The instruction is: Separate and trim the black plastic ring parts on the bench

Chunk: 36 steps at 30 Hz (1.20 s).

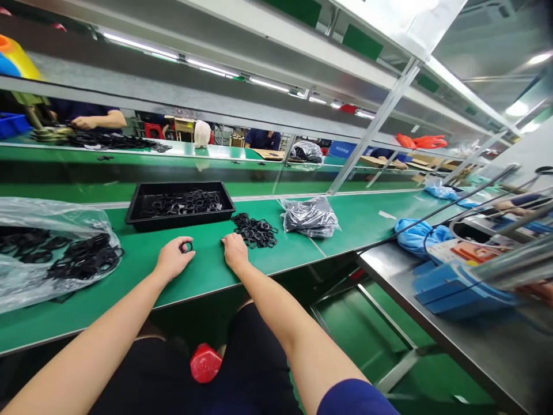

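Note:
My left hand (171,257) is closed over the green bench, thumb and fingers pinching a small black plastic ring part (186,247). To its right, my right hand (235,251) is also closed, with a tiny dark bit at its fingertips that I cannot make out. Right beside that hand lies a loose pile of black plastic ring parts (256,231). Behind both hands stands a black tray (181,221) with many similar parts inside. At the left, a clear plastic bag (93,225) lies open with more black parts in it.
A filled clear bag (310,217) sits right of the pile. A metal side table (389,271) holds a blue container (462,288) and blue cloth (421,235). A slanted metal post (375,127) rises behind the bench. Across it, a co-worker's hand (85,122) is near black parts.

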Each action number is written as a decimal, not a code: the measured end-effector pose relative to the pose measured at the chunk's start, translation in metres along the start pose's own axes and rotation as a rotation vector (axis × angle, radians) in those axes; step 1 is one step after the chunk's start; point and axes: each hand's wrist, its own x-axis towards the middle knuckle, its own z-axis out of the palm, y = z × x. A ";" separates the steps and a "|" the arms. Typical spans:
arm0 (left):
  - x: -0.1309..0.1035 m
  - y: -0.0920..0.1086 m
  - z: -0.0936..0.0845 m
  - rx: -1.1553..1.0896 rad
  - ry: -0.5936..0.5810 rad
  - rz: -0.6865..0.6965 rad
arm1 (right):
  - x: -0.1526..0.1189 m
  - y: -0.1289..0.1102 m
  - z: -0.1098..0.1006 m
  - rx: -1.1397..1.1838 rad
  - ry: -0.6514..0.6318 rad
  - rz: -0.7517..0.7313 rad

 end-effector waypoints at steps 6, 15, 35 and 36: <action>0.015 -0.006 0.004 -0.015 0.022 0.161 | 0.009 -0.004 0.008 0.314 0.024 0.020; 0.070 -0.021 0.021 -0.114 0.048 0.123 | 0.069 -0.039 0.054 0.966 0.063 0.237; 0.082 -0.033 0.012 0.060 0.024 0.360 | 0.086 -0.037 0.034 1.658 -0.417 0.442; 0.081 -0.033 0.012 0.066 0.019 0.329 | 0.086 -0.037 0.034 1.663 -0.422 0.442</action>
